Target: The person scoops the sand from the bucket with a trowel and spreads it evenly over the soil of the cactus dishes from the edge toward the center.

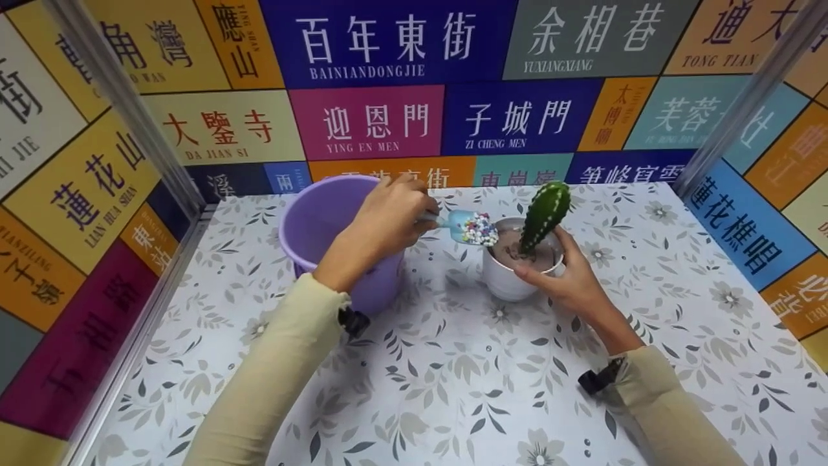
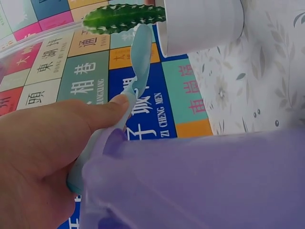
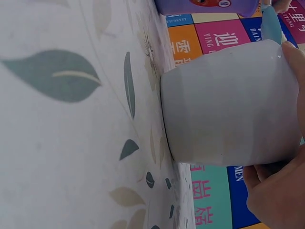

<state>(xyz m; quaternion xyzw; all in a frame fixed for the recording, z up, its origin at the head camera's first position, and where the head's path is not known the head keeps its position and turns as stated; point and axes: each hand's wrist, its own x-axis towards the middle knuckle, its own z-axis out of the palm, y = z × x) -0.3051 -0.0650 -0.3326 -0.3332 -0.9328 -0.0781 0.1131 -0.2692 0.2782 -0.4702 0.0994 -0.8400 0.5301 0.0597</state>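
Observation:
My left hand (image 1: 388, 217) grips the handle of a light blue scoop (image 1: 462, 225) loaded with small coloured pebbles (image 1: 479, 230); the scoop hovers over the left rim of a white pot (image 1: 511, 281). A green cactus (image 1: 545, 213) stands tilted in brown soil inside that pot. My right hand (image 1: 561, 275) holds the pot by its near right side, fingers curled round the rim. In the left wrist view my thumb presses the scoop (image 2: 136, 71) handle, with the cactus (image 2: 125, 17) and pot (image 2: 200, 24) beyond. The right wrist view shows the pot (image 3: 224, 105) wall close up.
A purple bucket (image 1: 323, 223) stands on the leaf-patterned tabletop (image 1: 453, 375) just left of the pot, under my left forearm. Walls of coloured signs with Chinese characters (image 1: 369, 123) enclose the table at the back and both sides.

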